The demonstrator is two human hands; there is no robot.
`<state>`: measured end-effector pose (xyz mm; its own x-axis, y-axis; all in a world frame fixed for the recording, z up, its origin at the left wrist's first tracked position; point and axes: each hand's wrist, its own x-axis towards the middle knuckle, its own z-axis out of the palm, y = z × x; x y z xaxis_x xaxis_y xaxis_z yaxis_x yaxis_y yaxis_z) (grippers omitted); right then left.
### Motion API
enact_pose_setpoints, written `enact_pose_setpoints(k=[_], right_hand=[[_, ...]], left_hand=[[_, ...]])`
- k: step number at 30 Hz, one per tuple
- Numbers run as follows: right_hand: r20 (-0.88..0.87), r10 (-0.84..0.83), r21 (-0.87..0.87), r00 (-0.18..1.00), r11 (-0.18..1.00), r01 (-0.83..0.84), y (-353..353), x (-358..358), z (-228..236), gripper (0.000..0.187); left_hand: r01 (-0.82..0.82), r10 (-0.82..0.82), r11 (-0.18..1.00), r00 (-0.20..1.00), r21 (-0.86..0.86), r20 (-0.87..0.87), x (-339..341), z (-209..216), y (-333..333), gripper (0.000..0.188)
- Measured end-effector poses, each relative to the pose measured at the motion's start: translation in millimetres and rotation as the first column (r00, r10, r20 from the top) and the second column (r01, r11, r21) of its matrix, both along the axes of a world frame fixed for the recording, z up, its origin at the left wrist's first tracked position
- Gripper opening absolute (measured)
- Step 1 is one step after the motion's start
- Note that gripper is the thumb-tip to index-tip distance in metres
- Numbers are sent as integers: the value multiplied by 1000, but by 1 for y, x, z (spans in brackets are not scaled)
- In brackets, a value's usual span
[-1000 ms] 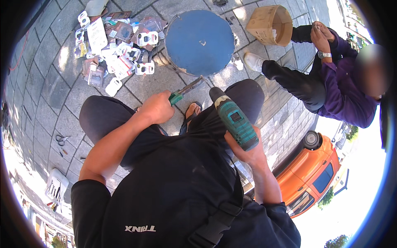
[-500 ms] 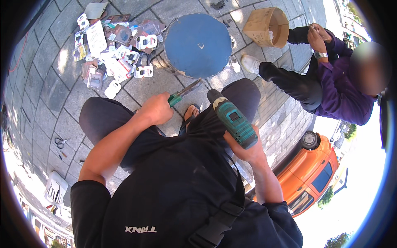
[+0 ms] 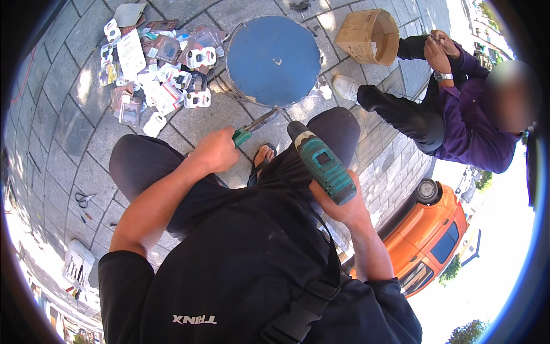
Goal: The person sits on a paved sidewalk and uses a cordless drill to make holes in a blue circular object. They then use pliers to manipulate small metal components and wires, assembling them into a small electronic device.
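Drill (image 3: 326, 168): teal body, black chuck forward; sits above the right hand's fingers, between the knees.
Right hand (image 3: 345, 200): fingers clamped on the drill's grip, mostly hidden beneath the body.
Tool (image 3: 243, 136): green handle, long metal end pointing toward the drum; handle juts from the left hand's fingers.
Left hand (image 3: 215, 150): fingers closed round the tool, over the left thigh.
Drum (image 3: 274, 60): round blue top, ahead of both hands.
Packs (image 3: 131, 53): heaped on the paving, left of the drum.
Carton (image 3: 355, 37): brown, open, right of the drum.
Scissors (image 3: 84, 199): on the paving, far left.
Co-worker (image 3: 475, 135): purple top, right, hands together.
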<state>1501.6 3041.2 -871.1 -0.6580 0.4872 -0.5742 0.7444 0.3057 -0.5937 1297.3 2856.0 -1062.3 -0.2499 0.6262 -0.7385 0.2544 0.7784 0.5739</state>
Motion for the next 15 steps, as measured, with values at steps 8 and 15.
enact_pose_setpoints(k=[8, 15], right_hand=[[26, 33, 13, 999, 999, -33, 1, -6, 2, 28], [37, 66, 40, 997, 997, -68, 0, -13, 7, 28]], left_hand=[[42, -42, 999, 999, -9, 19, -6, 5, 3, 32], [55, -54, 998, 998, -18, 43, -9, 8, 3, 33]])
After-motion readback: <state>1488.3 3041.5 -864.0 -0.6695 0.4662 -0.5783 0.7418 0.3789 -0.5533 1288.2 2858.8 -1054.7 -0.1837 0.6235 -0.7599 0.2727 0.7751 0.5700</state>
